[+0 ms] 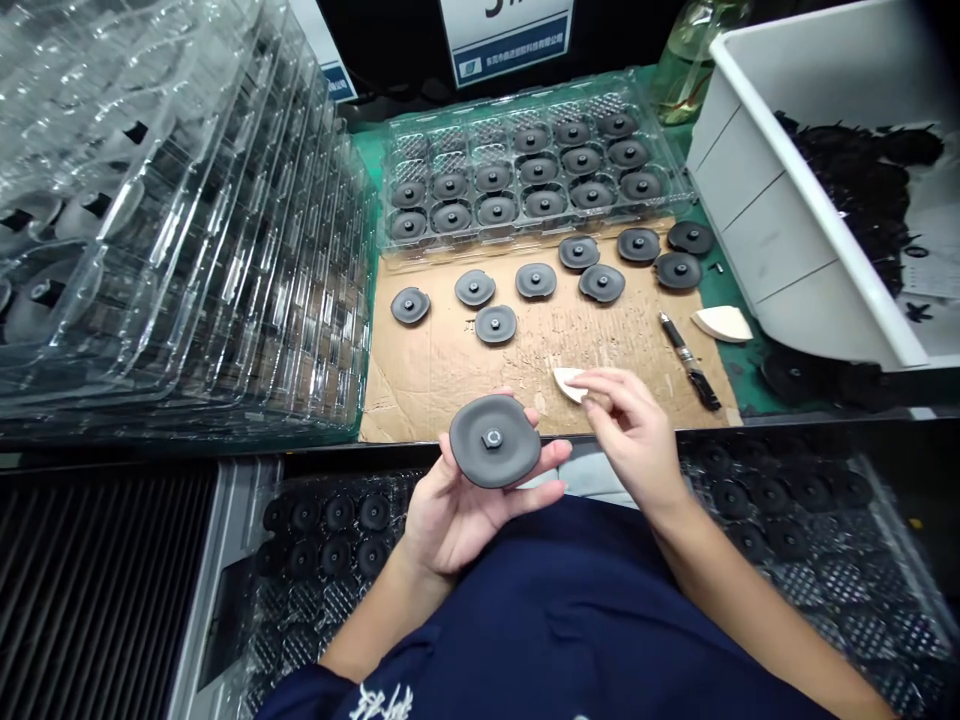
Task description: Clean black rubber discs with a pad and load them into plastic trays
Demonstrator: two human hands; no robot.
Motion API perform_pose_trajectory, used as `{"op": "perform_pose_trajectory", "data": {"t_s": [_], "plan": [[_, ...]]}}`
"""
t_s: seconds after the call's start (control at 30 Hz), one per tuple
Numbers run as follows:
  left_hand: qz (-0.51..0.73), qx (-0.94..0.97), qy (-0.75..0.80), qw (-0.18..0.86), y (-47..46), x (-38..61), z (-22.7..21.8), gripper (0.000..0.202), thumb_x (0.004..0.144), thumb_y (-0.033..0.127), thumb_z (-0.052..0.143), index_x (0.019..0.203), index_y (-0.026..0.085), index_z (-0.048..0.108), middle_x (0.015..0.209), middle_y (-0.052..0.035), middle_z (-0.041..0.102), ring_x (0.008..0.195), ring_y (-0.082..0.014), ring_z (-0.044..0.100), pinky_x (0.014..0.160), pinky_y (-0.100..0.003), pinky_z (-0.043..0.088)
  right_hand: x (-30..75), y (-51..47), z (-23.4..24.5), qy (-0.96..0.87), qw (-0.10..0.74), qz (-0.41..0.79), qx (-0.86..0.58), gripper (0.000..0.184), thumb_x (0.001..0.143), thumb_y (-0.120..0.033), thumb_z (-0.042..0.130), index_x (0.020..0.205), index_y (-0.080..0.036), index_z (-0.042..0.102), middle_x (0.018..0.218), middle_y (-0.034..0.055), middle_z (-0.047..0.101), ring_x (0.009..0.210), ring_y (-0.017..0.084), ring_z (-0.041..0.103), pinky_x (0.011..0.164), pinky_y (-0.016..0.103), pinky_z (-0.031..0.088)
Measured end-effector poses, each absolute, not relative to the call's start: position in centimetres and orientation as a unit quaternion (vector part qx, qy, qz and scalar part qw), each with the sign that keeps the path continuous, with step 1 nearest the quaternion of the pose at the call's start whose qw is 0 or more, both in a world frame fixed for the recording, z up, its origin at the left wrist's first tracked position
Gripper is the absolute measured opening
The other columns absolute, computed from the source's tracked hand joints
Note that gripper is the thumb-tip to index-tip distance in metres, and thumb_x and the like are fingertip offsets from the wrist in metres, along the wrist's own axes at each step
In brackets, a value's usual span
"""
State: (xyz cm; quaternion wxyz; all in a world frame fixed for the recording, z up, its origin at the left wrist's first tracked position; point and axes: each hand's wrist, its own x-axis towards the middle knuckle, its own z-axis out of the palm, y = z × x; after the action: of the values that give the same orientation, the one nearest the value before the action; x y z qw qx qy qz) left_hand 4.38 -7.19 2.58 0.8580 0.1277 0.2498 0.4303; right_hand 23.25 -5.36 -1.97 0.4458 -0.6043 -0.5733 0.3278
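Note:
My left hand (480, 500) holds a dark grey, rounded plastic disc-like part (474, 455) by its edges, its face with a small central post turned up. To the right, my right hand (634, 430) has thumb and fingers closed on a small white pointed pad (568, 384), just above the cardboard sheet (420, 385). The fingers cover the pad's rear end. Several similar grey parts lie loose on the cardboard, among them one part (496, 325) just beyond my left hand.
A clear tray (480, 232) partly filled with grey parts lies behind the cardboard. Stacked clear trays (300, 250) rise at left. A white bin (795, 230) with black pieces stands at right, near a craft knife (688, 360) and a second white pad (722, 324).

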Motion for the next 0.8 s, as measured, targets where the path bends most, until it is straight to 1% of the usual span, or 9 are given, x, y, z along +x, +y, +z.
{"op": "perform_pose_trajectory", "data": {"t_s": [0.07, 0.13, 0.2, 0.27, 0.37, 0.43, 0.5, 0.67, 0.8], "plan": [[0.439, 0.189, 0.248, 0.842, -7.0, 4.6, 1.9, 0.050, 0.086, 0.057, 0.049, 0.130, 0.035, 0.048, 0.122, -0.0043, 0.063, 0.101, -0.0242, 0.068, 0.081, -0.038, 0.058, 23.0, -6.3, -1.6, -0.581, 0.440, 0.358, -0.584, 0.022, 0.087, -0.019, 0.051, 0.093, -0.022, 0.072, 0.098, 0.0053, 0.064, 0.078, 0.015, 0.059, 0.065, 0.027, 0.047], [0.460, 0.306, 0.283, 0.784, -6.9, 5.0, 1.0, 0.057, 0.087, 0.057, 0.046, 0.139, 0.036, 0.034, 0.122, -0.0066, 0.063, 0.098, -0.0228, 0.068, 0.083, -0.040, 0.057, 23.0, -7.0, -2.0, -0.578, 0.436, 0.380, -0.576, 0.021, 0.087, -0.017, 0.052, 0.090, -0.022, 0.072, 0.090, 0.0044, 0.066, 0.081, 0.016, 0.061, 0.065, 0.027, 0.047], [0.472, 0.480, 0.334, 0.660, -6.9, 5.5, 0.2, 0.073, 0.086, 0.046, 0.057, 0.146, 0.035, 0.017, 0.122, -0.0092, 0.060, 0.107, -0.0233, 0.063, 0.093, -0.044, 0.051, 23.2, -7.4, -2.4, -0.566, 0.439, 0.390, -0.579, 0.020, 0.086, -0.015, 0.053, 0.089, -0.021, 0.072, 0.087, 0.0042, 0.067, 0.081, 0.016, 0.062, 0.064, 0.026, 0.047], [0.461, 0.647, 0.338, 0.504, -6.9, 5.8, -0.3, 0.096, 0.079, 0.029, 0.069, 0.148, 0.032, 0.003, 0.123, -0.0108, 0.057, 0.115, -0.0234, 0.057, 0.099, -0.045, 0.046, 23.7, -7.8, -2.3, -0.553, 0.445, 0.390, -0.587, 0.019, 0.085, -0.014, 0.054, 0.090, -0.021, 0.071, 0.089, 0.0041, 0.067, 0.081, 0.016, 0.061, 0.064, 0.026, 0.047], [0.437, 0.757, 0.296, 0.384, -7.0, 6.1, -0.2, 0.113, 0.071, 0.018, 0.076, 0.148, 0.026, -0.006, 0.120, -0.0125, 0.056, 0.111, -0.0217, 0.057, 0.096, -0.042, 0.048, 24.6, -8.6, -0.7, -0.525, 0.474, 0.403, -0.580, 0.019, 0.087, -0.015, 0.056, 0.093, -0.024, 0.071, 0.093, 0.0015, 0.065, 0.081, 0.013, 0.059, 0.065, 0.023, 0.046], [0.433, 0.763, 0.291, 0.380, -7.0, 6.1, 0.2, 0.113, 0.071, 0.020, 0.077, 0.148, 0.023, -0.005, 0.117, -0.0126, 0.058, 0.106, -0.0209, 0.060, 0.092, -0.039, 0.050, 25.0, -9.3, 0.8, -0.499, 0.507, 0.443, -0.546, 0.019, 0.086, -0.015, 0.059, 0.095, -0.028, 0.070, 0.093, -0.0013, 0.065, 0.080, 0.010, 0.058, 0.066, 0.021, 0.045], [0.431, 0.759, 0.300, 0.386, -6.9, 6.1, 0.5, 0.112, 0.071, 0.024, 0.077, 0.148, 0.023, -0.004, 0.115, -0.0128, 0.059, 0.104, -0.0212, 0.060, 0.090, -0.040, 0.051, 25.1, -9.6, 2.2, -0.482, 0.505, 0.505, -0.508, 0.019, 0.085, -0.016, 0.063, 0.096, -0.030, 0.070, 0.089, -0.0029, 0.066, 0.077, 0.009, 0.058, 0.067, 0.020, 0.045], [0.423, 0.742, 0.302, 0.424, -6.9, 5.9, 1.3, 0.110, 0.071, 0.038, 0.077, 0.148, 0.027, -0.001, 0.110, -0.0106, 0.062, 0.099, -0.0214, 0.061, 0.088, -0.041, 0.050, 25.3, -8.7, 4.6, -0.491, 0.377, 0.652, -0.439, 0.006, 0.079, -0.019, 0.070, 0.084, -0.021, 0.072, 0.078, -0.0013, 0.069, 0.066, 0.009, 0.057, 0.060, 0.020, 0.043], [0.394, 0.689, 0.305, 0.527, -7.2, 5.8, 2.2, 0.105, 0.072, 0.047, 0.073, 0.147, 0.031, 0.001, 0.108, -0.0077, 0.063, 0.100, -0.0220, 0.062, 0.089, -0.042, 0.048, 25.6, -7.3, 5.7, -0.455, 0.330, 0.738, -0.374, 0.005, 0.077, -0.018, 0.073, 0.082, -0.020, 0.072, 0.074, -0.0023, 0.069, 0.067, 0.008, 0.060, 0.063, 0.019, 0.046]]}}
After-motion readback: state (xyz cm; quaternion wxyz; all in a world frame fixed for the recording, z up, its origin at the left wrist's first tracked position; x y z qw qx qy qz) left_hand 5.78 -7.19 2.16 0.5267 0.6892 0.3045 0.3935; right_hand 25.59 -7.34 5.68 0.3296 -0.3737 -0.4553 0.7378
